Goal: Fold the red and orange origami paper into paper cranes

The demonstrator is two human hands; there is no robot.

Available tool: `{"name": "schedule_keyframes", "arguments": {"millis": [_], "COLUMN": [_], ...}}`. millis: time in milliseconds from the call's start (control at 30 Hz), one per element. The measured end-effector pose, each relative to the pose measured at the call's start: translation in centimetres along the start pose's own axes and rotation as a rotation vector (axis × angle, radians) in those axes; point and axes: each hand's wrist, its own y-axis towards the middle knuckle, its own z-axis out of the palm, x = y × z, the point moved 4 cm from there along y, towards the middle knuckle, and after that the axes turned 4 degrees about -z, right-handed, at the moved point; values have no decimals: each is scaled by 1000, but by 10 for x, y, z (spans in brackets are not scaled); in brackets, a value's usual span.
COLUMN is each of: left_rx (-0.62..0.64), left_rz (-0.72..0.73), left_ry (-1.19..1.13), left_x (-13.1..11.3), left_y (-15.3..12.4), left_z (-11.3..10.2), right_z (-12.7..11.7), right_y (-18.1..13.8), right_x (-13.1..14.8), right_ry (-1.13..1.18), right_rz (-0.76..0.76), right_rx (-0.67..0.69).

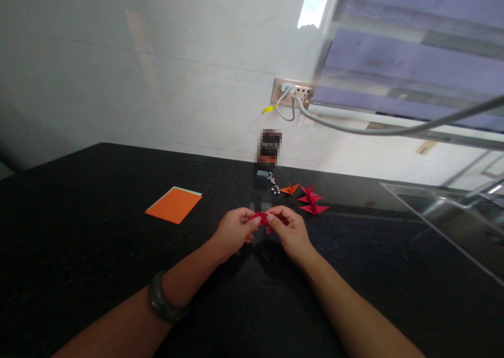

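Note:
A small piece of folded red paper (260, 218) is pinched between both hands above the dark countertop. My left hand (235, 231) grips its left end between thumb and fingers. At the right end, my right hand (289, 232) holds it the same way. The fingertips cover much of the paper, so its exact shape is hard to make out. Just beyond my right hand sit several red paper cranes (314, 208) in a short row, with an orange paper crane (290, 189) beside them.
Orange paper sheets (174, 206) lie to the left, a pale green one beneath. A phone-like blurred object (270, 149) leans on the wall, its patterned strap (273, 185) in front. A sink (464, 227) is at the right. Cables run from a wall socket (293, 91).

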Motion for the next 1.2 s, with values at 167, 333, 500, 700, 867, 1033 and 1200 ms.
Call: {"name": "schedule_keyframes", "arguments": {"millis": [167, 333, 500, 700, 867, 1033, 1200], "left_rx": [-22, 57, 65, 103, 132, 135, 70], "left_rz": [-6, -12, -30, -40, -46, -50, -33], "left_ry": [40, -3, -63, -147, -192, -166, -38], "left_x": [1, -2, -5, -1, 1, 0, 0], "left_y": [0, -2, -3, -2, -2, -1, 0], "left_z": [-1, 2, 1, 1, 3, 4, 3], "right_z": [-1, 1, 1, 4, 3, 3, 2], "right_y": [0, -2, 0, 2, 0, 1, 3], "right_x": [0, 2, -9, -18, -20, -21, -17], "right_ry": [-70, -91, 197, 528, 695, 644, 456], "right_rz": [-59, -90, 113, 400, 555, 537, 376], "right_rx": [-20, -27, -108, -89, -52, -66, -51]}}
